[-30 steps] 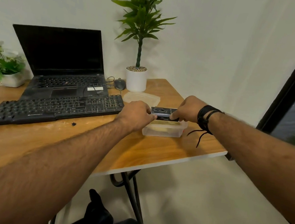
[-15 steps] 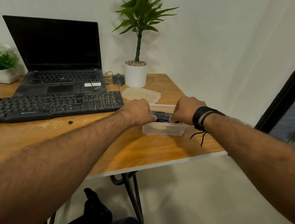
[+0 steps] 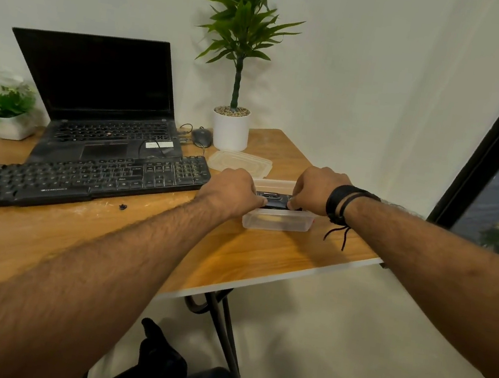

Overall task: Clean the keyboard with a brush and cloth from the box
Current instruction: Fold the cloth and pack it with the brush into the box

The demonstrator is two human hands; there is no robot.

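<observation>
Both hands are over the open box (image 3: 279, 220), which sits just right of the keyboard (image 3: 89, 179) near the table (image 3: 264, 255) edge. The left hand (image 3: 235, 191) and right hand (image 3: 317, 190) are curled, each gripping one end of a dark oblong item (image 3: 274, 199) held at the box's rim; it is likely the brush, though its bristles cannot be made out. Something pale lies at the bottom of the box, possibly the cloth. To do this step well, the item should be lifted straight up clear of the walls, with one hand freed to steady the light box so it does not slide toward the table edge close to its right, then carried left to the keyboard. Count: one keyboard, one box, one lid (image 3: 240, 162) just behind the box, one laptop (image 3: 103, 104) behind the keyboard, one mouse (image 3: 201, 136), two potted plants, one small dark scrap (image 3: 123, 206) in front of the keyboard
</observation>
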